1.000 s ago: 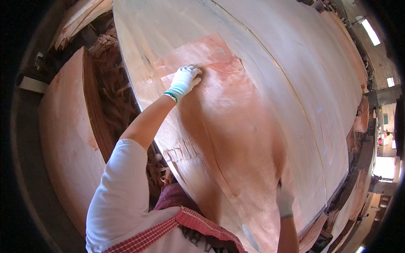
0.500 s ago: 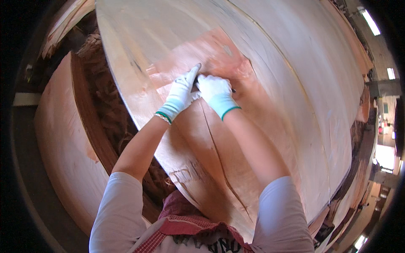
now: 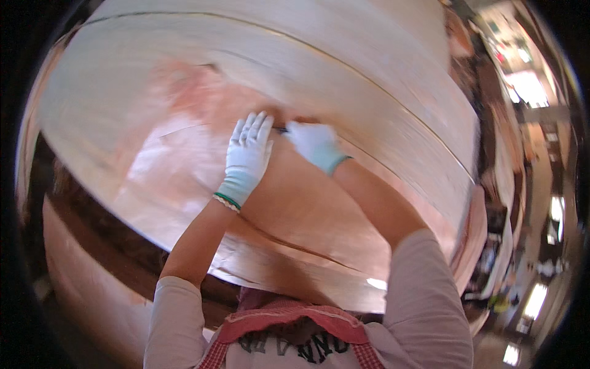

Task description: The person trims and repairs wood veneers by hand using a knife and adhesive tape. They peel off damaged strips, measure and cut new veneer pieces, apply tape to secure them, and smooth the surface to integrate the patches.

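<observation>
A reddish piece of thin wood veneer (image 3: 184,157) lies over a large pale veneer sheet (image 3: 344,37). My left hand (image 3: 249,144), in a white glove with a green-edged cuff, rests flat on the reddish piece, fingers stretched out and close together. Just right of it, my gloved right hand (image 3: 313,142) is closed around a small dark tool (image 3: 281,130). Only a short dark end of that tool shows, pointing toward my left fingers; its kind is hidden by the glove and blurred. Both hands are near the upper edge of the reddish piece.
A thin dark seam (image 3: 289,38) curves across the pale sheet beyond my hands. A long split (image 3: 276,238) runs through the veneer nearer me. Another veneer stack (image 3: 80,264) stands at lower left across a dark gap. Ragged sheet edges (image 3: 501,147) line the right side.
My view has turned, so the sheets appear rotated. My left hand, earlier close against the right with its fingers angled toward it, now lies flat. The right hand keeps hold of the dark tool.
</observation>
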A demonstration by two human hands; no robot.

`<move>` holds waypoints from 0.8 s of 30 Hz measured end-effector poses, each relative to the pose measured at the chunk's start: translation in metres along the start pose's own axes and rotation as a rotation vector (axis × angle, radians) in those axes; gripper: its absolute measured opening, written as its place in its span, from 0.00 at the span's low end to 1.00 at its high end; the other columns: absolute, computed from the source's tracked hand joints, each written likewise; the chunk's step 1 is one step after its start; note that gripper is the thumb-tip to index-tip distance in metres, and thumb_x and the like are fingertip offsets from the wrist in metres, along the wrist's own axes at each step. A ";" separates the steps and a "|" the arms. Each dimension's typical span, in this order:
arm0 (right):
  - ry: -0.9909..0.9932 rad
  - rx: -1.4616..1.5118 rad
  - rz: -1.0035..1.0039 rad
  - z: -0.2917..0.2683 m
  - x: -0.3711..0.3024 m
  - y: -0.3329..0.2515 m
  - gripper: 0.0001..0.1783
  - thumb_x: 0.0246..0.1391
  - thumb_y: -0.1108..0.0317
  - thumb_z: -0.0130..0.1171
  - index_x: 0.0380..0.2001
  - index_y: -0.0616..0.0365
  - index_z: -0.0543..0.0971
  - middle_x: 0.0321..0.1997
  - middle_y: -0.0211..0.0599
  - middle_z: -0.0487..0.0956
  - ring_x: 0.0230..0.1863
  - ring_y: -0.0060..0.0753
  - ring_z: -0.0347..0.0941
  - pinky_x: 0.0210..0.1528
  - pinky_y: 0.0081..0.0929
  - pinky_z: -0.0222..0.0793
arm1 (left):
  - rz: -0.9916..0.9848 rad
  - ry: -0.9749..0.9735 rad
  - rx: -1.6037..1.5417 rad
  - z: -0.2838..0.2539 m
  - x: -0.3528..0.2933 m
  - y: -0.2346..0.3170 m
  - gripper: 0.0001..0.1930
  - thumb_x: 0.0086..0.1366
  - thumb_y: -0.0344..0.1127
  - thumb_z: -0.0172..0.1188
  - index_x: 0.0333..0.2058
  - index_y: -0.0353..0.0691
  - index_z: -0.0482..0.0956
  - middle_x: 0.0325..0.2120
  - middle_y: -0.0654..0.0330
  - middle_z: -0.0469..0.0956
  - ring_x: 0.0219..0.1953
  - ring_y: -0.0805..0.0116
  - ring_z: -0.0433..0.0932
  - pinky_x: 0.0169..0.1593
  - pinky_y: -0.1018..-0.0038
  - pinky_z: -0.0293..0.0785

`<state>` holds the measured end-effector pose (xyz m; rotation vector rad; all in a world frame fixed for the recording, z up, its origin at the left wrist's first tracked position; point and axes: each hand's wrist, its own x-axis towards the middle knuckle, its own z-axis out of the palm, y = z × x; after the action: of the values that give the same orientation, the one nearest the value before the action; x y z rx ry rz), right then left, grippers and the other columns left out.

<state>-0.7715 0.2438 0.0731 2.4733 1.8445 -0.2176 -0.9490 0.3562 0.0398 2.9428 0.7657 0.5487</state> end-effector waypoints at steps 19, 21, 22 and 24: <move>-0.167 0.069 0.358 0.027 -0.317 0.250 0.13 0.62 0.57 0.47 0.39 0.54 0.74 0.31 0.39 0.83 0.33 0.46 0.82 0.30 0.43 0.76 | 0.346 -0.081 -0.187 0.052 0.007 0.379 0.22 0.66 0.32 0.49 0.59 0.38 0.68 0.63 0.54 0.65 0.66 0.59 0.60 0.70 0.60 0.51; -0.251 0.057 0.385 0.021 -0.348 0.278 0.10 0.59 0.63 0.49 0.39 0.54 0.75 0.33 0.41 0.83 0.34 0.45 0.83 0.30 0.42 0.76 | 0.353 -0.161 -0.073 0.073 0.008 0.393 0.23 0.66 0.32 0.48 0.60 0.38 0.66 0.64 0.55 0.63 0.67 0.59 0.60 0.70 0.60 0.51; -0.241 0.107 0.393 0.003 -0.380 0.296 0.10 0.60 0.63 0.47 0.39 0.54 0.75 0.33 0.41 0.83 0.34 0.46 0.83 0.29 0.42 0.76 | 0.360 -0.138 -0.046 0.066 0.005 0.390 0.24 0.67 0.31 0.49 0.61 0.39 0.65 0.65 0.56 0.61 0.67 0.58 0.59 0.70 0.60 0.51; -0.191 0.041 0.462 0.060 -0.461 0.371 0.11 0.61 0.62 0.47 0.38 0.54 0.75 0.31 0.41 0.83 0.33 0.46 0.82 0.29 0.43 0.76 | 0.360 -0.197 -0.066 0.060 0.013 0.408 0.24 0.67 0.31 0.48 0.62 0.38 0.64 0.65 0.57 0.61 0.67 0.58 0.58 0.70 0.60 0.52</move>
<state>-0.5506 -0.3084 0.0628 2.7059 1.1692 -0.4493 -0.7285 0.0070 0.0438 3.0236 0.1950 0.2849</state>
